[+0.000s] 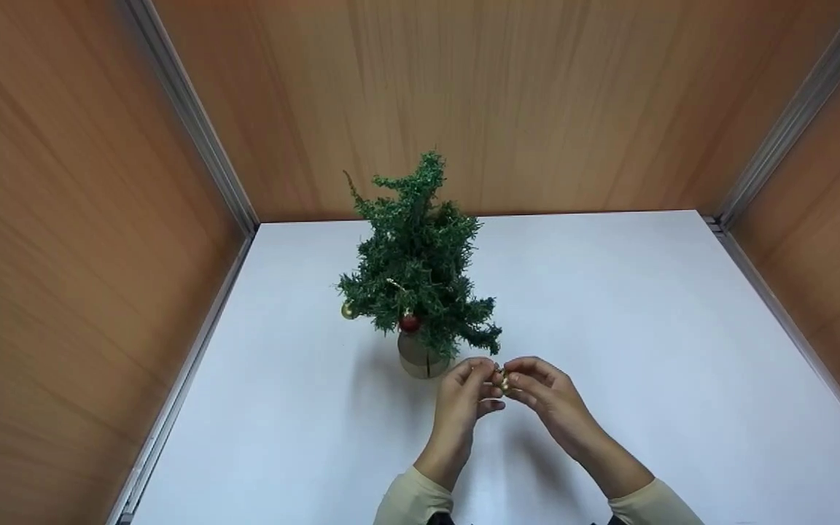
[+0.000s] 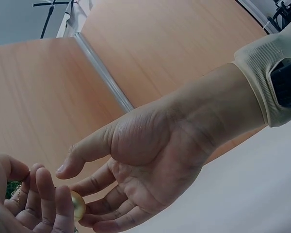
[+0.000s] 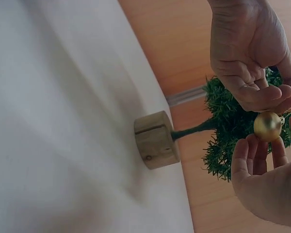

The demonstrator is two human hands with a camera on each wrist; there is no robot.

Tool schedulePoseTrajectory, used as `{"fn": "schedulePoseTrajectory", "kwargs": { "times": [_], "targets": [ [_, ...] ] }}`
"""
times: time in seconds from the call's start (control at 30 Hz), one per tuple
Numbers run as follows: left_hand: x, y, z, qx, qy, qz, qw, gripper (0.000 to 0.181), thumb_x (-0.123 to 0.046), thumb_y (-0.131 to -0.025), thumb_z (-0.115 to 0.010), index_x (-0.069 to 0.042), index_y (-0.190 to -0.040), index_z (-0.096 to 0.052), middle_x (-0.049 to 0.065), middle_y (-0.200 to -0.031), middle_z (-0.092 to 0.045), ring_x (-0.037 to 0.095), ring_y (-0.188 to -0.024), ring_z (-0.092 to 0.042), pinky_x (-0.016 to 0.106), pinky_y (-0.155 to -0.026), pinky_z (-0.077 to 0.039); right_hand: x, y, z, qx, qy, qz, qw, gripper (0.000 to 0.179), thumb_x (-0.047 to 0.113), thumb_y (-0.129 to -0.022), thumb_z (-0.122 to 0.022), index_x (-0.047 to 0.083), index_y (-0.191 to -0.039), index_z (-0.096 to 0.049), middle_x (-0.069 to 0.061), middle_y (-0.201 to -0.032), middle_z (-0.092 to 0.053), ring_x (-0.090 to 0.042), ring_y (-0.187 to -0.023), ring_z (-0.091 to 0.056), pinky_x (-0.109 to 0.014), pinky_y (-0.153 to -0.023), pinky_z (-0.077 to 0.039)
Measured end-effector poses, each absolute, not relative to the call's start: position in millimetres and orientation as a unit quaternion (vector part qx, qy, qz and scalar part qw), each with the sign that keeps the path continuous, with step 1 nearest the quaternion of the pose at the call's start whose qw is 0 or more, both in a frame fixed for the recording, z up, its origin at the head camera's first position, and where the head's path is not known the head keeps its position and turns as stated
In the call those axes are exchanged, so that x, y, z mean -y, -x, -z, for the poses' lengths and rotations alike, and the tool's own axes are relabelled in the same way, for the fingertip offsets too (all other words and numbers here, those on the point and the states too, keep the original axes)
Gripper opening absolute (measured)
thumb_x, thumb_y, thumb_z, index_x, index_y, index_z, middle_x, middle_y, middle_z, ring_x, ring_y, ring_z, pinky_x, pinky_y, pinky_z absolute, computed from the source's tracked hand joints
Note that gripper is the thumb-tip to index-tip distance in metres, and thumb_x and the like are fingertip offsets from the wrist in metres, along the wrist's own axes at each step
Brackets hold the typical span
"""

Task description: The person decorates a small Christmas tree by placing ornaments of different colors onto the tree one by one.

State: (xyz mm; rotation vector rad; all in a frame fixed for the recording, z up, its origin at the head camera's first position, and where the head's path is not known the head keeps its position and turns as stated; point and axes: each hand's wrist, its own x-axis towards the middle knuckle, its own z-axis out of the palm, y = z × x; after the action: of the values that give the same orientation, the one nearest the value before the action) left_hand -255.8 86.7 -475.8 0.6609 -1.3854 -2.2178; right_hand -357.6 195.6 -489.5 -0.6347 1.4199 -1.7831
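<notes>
A small green artificial Christmas tree (image 1: 420, 255) stands upright on a round wooden base (image 3: 156, 141). On its branches hang a red ball ornament (image 1: 409, 322) and a gold ball ornament (image 1: 348, 310). In front of the tree's lower right branches, both hands meet at another gold ball ornament (image 3: 268, 126), held above the table. My left hand (image 1: 459, 397) has its curled fingers against this ball. From the other side my right hand (image 1: 547, 397) holds it, thumb and index fingertip close together near a thin gold string (image 2: 18, 194). Fingers partly hide the ball's top and string.
The white table (image 1: 609, 292) carries the tree left of its middle. Wood-grain panels (image 1: 537, 109) enclose it at the back and both sides, with metal profiles (image 1: 201, 124) at the corners.
</notes>
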Motion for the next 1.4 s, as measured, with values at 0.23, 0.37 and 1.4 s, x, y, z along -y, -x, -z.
{"fn": "schedulePoseTrajectory", "kwargs": {
  "times": [0.23,0.37,1.4],
  "targets": [
    [-85.2,256.6,478.1,0.493,-0.246,0.805,0.218,0.021,-0.019,-0.085,-0.059,0.001,-0.091,-0.059,0.009,-0.077,-0.06,0.016,-0.063,-0.058,0.033,-0.058,-0.053,-191.4,362.1,486.6,-0.59,0.261,0.675,0.359,0.037,0.02,-0.085,-0.062,-0.005,-0.11,-0.052,-0.019,-0.109,-0.053,-0.029,-0.101,-0.053,-0.041,-0.09,-0.042],
    [-84.7,256.3,478.1,0.494,-0.245,0.805,0.216,0.02,-0.019,-0.085,-0.059,0.0,-0.089,-0.059,0.009,-0.076,-0.06,0.016,-0.063,-0.057,0.033,-0.059,-0.053,-189.1,365.7,482.6,-0.618,0.28,0.652,0.338,0.037,0.023,-0.084,-0.063,-0.003,-0.109,-0.055,-0.017,-0.109,-0.054,-0.027,-0.101,-0.053,-0.045,-0.091,-0.039],
    [-83.7,255.9,484.8,0.489,-0.23,0.816,0.203,0.018,-0.015,-0.084,-0.058,0.002,-0.089,-0.058,0.01,-0.074,-0.06,0.018,-0.065,-0.06,0.032,-0.06,-0.053,-185.8,366.2,474.4,-0.65,0.335,0.593,0.337,0.03,0.025,-0.081,-0.067,0.0,-0.097,-0.062,-0.014,-0.095,-0.062,-0.028,-0.09,-0.057,-0.038,-0.081,-0.044]
  ]
}}
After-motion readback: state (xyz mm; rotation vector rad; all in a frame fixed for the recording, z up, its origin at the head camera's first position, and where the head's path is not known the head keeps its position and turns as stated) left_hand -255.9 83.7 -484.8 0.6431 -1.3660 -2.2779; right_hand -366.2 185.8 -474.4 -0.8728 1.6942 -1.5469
